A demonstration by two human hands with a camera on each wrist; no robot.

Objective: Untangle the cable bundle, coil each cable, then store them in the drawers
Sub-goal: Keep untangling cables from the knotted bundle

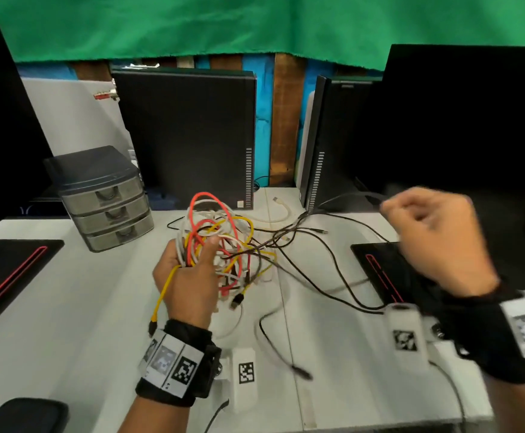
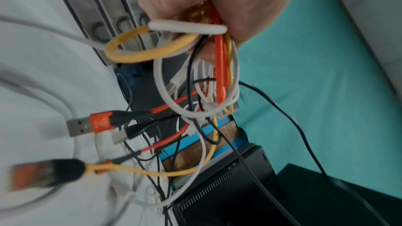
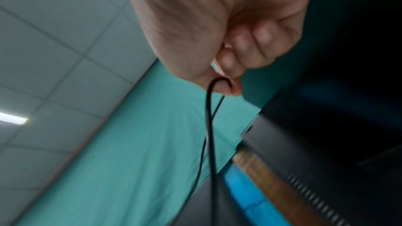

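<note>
A tangled cable bundle [image 1: 223, 242] of red, yellow, white and black cables hangs above the middle of the white desk [image 1: 67, 307]. My left hand [image 1: 189, 276] grips the bundle [image 2: 204, 68] with its fingers curled round several strands; USB plugs [image 2: 87, 125] dangle below it. My right hand [image 1: 432, 232] is raised at the right and pinches a black cable [image 1: 342, 201] that runs back to the bundle. In the right wrist view the black cable [image 3: 210, 126] loops over my pinched fingertips [image 3: 234, 85]. A grey three-drawer unit [image 1: 108, 198] stands at the back left, all drawers closed.
Two black computer towers [image 1: 189, 135] [image 1: 320, 145] stand at the back, and dark monitors [image 1: 467, 120] flank both sides. Black mats with red lines [image 1: 11, 270] [image 1: 386, 273] lie left and right. Loose black cables [image 1: 333, 276] trail over the desk to the right.
</note>
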